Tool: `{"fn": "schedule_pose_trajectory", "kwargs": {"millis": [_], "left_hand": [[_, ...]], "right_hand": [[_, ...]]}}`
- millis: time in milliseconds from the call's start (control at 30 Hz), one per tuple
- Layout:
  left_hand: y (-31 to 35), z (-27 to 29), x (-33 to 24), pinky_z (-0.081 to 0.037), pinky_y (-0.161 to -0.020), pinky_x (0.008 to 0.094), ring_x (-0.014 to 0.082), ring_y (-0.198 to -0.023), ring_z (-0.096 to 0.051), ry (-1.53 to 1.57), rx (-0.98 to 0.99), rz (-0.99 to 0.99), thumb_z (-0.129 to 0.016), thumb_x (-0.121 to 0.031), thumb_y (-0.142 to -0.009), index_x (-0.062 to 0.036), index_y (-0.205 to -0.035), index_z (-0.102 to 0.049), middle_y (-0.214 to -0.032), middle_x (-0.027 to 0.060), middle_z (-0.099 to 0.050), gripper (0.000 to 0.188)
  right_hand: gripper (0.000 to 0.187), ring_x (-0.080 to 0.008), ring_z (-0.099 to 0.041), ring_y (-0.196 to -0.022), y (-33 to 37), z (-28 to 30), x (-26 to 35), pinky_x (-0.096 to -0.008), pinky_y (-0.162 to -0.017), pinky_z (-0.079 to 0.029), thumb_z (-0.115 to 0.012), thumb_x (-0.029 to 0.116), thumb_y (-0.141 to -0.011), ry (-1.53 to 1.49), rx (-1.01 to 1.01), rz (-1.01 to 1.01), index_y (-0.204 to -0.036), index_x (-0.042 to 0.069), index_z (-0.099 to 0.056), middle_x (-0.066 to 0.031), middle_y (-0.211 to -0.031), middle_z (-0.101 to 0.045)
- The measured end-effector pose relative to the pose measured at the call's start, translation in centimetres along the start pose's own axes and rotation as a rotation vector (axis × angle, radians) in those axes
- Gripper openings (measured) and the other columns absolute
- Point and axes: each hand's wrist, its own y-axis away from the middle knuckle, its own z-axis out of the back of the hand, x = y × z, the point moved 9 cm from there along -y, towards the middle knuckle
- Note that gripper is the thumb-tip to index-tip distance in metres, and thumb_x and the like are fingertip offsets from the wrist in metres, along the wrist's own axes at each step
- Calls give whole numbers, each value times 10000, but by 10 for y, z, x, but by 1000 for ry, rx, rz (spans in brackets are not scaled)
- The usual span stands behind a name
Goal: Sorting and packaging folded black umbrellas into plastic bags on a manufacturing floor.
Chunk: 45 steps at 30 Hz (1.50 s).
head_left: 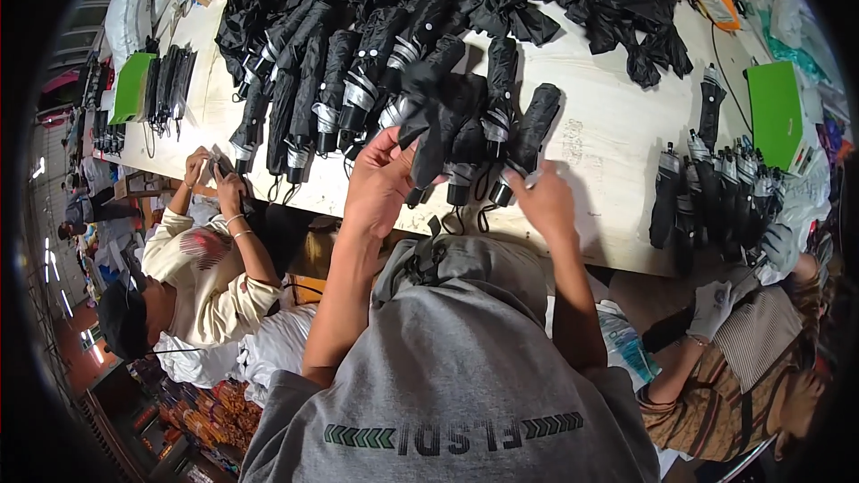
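My left hand [380,188] is closed on a limp black cloth sleeve [428,125], raised above the near edge of the table. My right hand [544,204] has its fingers at the handle end of a folded black compact umbrella [537,125], which lies tilted on the tabletop; the fingers are slightly blurred. More folded umbrellas with black handles and wrist loops lie side by side to its left, among them one umbrella [501,80] with a silvery band. The sleeve and my left hand partly cover some of these.
A heap of loose black cloth [501,4] spreads along the far side of the pale table [599,215]. Umbrellas [716,179] stand bunched at the right by a green box [777,116]. Co-workers are at both sides: bare hands [215,174] left, gloved hands [713,306] right.
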Motion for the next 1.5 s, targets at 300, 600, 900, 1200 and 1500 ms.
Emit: {"fn": "schedule_pose_trajectory", "kwargs": {"millis": [300,600,900,1200,1500], "left_hand": [[6,-15,-22,-622,-824,337,141,-799,-692,-70,15,-63,-601,-37,-1015,26,-1165,-633,-920,80,-717,165],[-12,-20,-70,-608,-805,323,158,-847,-709,61,-108,-271,-585,-62,-1032,13,-1195,-617,-949,82,-718,182],[-15,-19,-111,-579,-818,308,160,-871,-707,156,-20,-448,-592,-69,-1033,-9,-1137,-629,-986,88,-728,126],[2,-61,-117,-568,-806,315,165,-894,-710,171,-26,-429,-588,-178,-1051,-28,-1127,-635,-1049,113,-727,174],[-4,-58,-118,-590,-870,417,333,-1012,-711,-214,211,-503,-663,-408,-984,15,-1313,-546,-1167,236,-682,548]], "right_hand": [[566,-381,-656,-709,5,-13,-40,-462,-672,-529,-732,260,-822,165,-339,11,-1228,-71,-519,-235,-945,-670],[550,-167,-574,-715,69,42,19,-303,-645,-477,-679,133,-858,-634,-105,94,-1356,-9,-497,-99,-920,-641],[541,-293,-587,-927,135,71,107,-391,-831,-494,-726,122,-827,-582,-31,663,-1303,-29,-516,-196,-1154,-596],[575,-330,-622,-1001,132,79,116,-396,-881,-505,-735,121,-838,-374,-282,843,-1340,-48,-512,-227,-1220,-609],[493,-244,-665,-819,129,37,123,-321,-761,-533,-691,124,-910,-922,221,581,-1342,-50,-530,-159,-1019,-705]]}}
